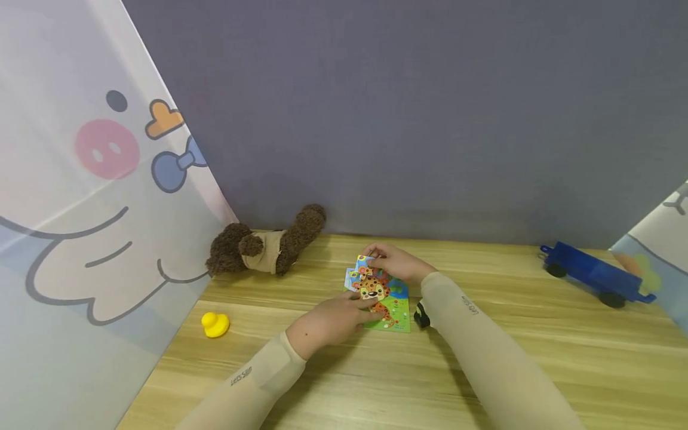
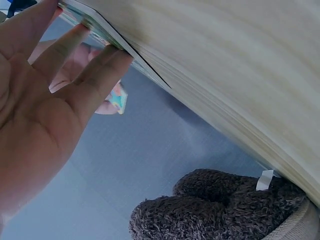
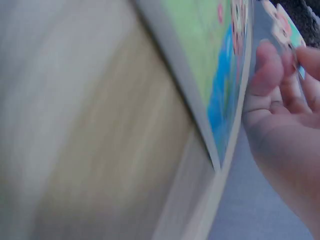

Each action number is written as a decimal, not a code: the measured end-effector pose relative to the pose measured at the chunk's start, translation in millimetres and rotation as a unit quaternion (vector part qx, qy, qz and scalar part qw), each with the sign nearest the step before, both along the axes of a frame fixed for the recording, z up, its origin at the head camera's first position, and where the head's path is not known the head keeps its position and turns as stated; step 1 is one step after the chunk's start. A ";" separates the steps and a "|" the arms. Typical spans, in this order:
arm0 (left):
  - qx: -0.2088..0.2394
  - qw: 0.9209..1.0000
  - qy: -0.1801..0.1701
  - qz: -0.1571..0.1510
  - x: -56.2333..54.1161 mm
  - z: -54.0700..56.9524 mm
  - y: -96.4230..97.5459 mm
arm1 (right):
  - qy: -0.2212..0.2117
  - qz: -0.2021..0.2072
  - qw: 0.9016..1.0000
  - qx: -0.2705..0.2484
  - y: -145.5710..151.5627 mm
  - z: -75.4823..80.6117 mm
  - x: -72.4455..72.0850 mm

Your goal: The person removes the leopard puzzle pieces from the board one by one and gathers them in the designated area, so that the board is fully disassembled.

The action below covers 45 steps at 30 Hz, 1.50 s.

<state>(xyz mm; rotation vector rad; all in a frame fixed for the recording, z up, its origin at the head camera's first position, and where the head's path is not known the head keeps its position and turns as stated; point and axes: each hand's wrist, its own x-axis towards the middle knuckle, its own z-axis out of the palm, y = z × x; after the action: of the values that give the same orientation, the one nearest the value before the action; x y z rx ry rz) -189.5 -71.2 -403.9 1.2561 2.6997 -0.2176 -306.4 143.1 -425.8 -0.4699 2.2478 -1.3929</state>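
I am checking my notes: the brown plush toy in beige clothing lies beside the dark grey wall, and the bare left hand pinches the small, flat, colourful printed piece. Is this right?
The hand is wrong: the bare right hand pinches the small, flat, colourful printed piece, as the right wrist view shows. The brown plush toy does lie beside the dark grey wall.

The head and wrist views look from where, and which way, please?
Head: worn there, facing forward and down at the spotted-cat puzzle; left hand, right hand and sleeved forearms show.
Left wrist: worn there, facing along the tabletop toward the brown plush toy; both hands partly show.
Right wrist: worn there, facing across the puzzle; right hand shows, pinching a puzzle piece.
Head and left wrist share the plush toy.
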 end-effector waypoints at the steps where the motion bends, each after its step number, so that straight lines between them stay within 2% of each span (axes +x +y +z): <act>1: 0.000 1.000 -0.001 0.002 0.0 -0.3 0.1 | 0.008 -0.010 1.000 0.000 3.6 1.1 -0.2; 5: 0.012 1.000 -0.018 0.020 0.9 -0.1 -0.4 | 0.035 -0.051 0.998 -0.006 21.5 5.6 -1.9; 10: 0.011 1.000 -0.009 0.005 -1.1 -2.0 -3.2 | 0.045 -0.088 0.995 -0.010 52.3 11.1 2.7; 15: 0.019 1.000 -0.003 -0.008 -4.5 -6.5 -6.3 | 0.028 -0.103 0.994 -0.001 84.0 12.3 8.8; 19: 0.023 1.000 -0.018 0.003 -4.1 -6.1 -7.8 | 0.005 -0.096 0.995 0.004 104.2 9.1 11.7; 22: 0.021 0.999 -0.027 0.009 -3.9 -5.7 -8.2 | 0.003 -0.073 0.997 0.022 115.3 7.6 15.6; 30: 0.042 0.996 -0.061 0.039 -4.0 -4.9 -8.4 | -0.013 -0.045 0.996 0.075 129.5 8.3 23.4; 37: 0.036 0.998 -0.040 0.017 -6.7 -8.4 -9.5 | -0.001 -0.029 0.994 0.103 130.0 4.6 23.5; 45: 0.036 0.998 -0.041 0.020 -6.3 -8.4 -9.0 | 0.014 -0.031 0.992 0.117 128.3 3.2 23.6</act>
<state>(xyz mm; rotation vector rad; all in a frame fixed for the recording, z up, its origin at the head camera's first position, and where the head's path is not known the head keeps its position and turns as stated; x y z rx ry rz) -195.8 -80.2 -412.3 1.2017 2.6804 -0.0640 -282.8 271.4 -422.6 -0.3437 2.4296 -1.1368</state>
